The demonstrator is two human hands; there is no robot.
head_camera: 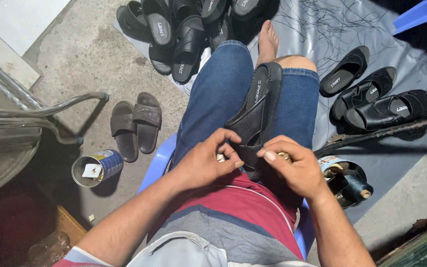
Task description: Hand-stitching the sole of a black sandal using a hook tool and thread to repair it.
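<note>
Left hand: my left hand [206, 160] is curled nearly closed, thumb and fingertips pinched on the heel end of the black sandal [255, 116]; something small and pale shows between the fingers, too hidden to tell what it is.
Right hand: my right hand [292, 165] is bent into a loose fist, thumb pressed toward the forefinger, gripping a small brass-coloured thing (mostly covered, so I cannot tell its shape) just beside the sandal's heel.
Sandal: it lies lengthwise on my lap between my thighs in blue jeans, toe pointing away from me, heel touching both hands.
Seat: I sit on a blue plastic chair [156, 165].
Floor, left: a brown pair of slides [137, 123] and a tin can [96, 168] lying on its side on the concrete.
Floor, right: a spool of dark thread [354, 185] near my right wrist, and three black sandals [371, 96] on a grey sheet [401, 44].
Ahead: a heap of black sandals [184, 29] beyond my knee.
</note>
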